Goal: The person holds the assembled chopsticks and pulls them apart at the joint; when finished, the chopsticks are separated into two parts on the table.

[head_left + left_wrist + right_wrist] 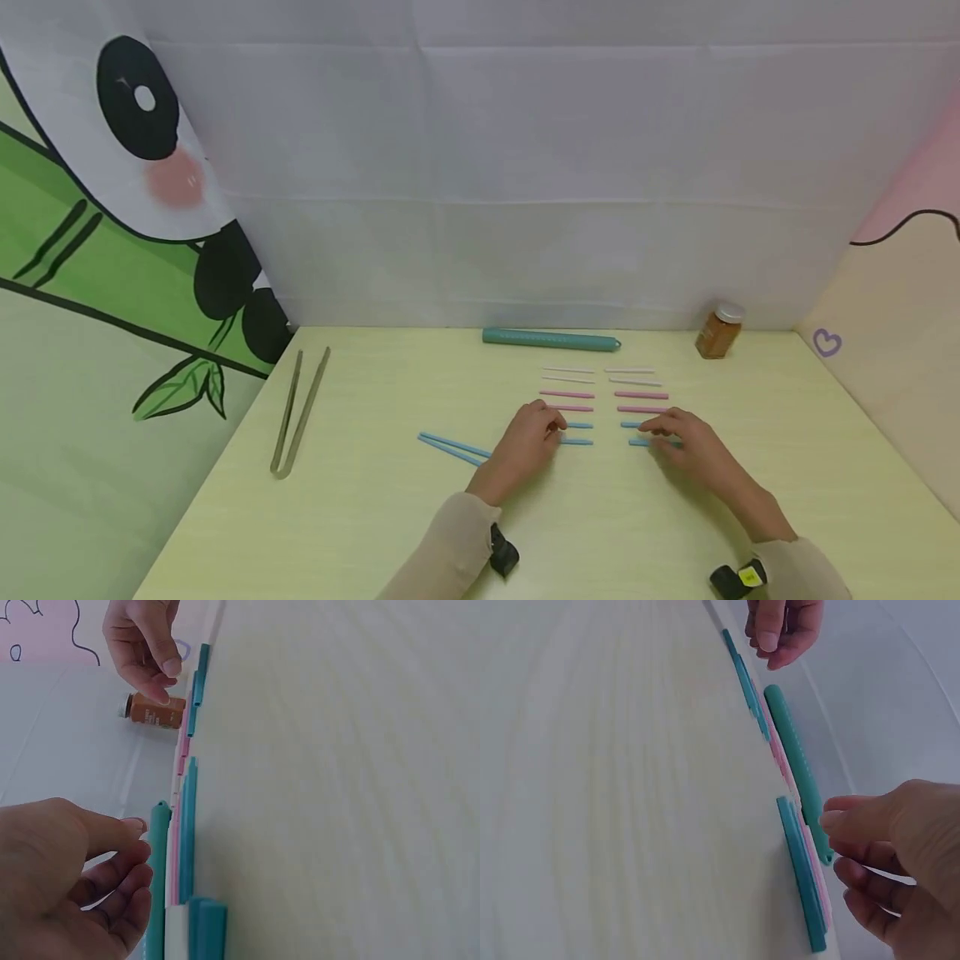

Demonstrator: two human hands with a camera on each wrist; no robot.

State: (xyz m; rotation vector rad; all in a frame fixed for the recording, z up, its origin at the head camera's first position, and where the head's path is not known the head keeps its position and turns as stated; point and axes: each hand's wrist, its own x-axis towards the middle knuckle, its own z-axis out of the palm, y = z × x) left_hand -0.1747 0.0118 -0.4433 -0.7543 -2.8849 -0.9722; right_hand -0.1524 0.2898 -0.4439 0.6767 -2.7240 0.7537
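Note:
Two columns of thin short sticks lie on the table, with white sticks at the back, pink sticks in the middle and blue sticks in front. My left hand hovers over the left column's blue sticks, partly covering them. Its fingers are loosely bent and nothing shows between them in the left wrist view. Above the right column's blue sticks is my right hand, likewise loosely bent, thumb near the index finger, holding nothing. Left of my left hand lie blue tweezers-like sticks, one end hidden behind it.
Metal tongs lie at the table's left. A green tube-like rod rests along the back edge. A small jar with brown contents and a silvery lid stands at the back right. A white curtain hangs behind the table.

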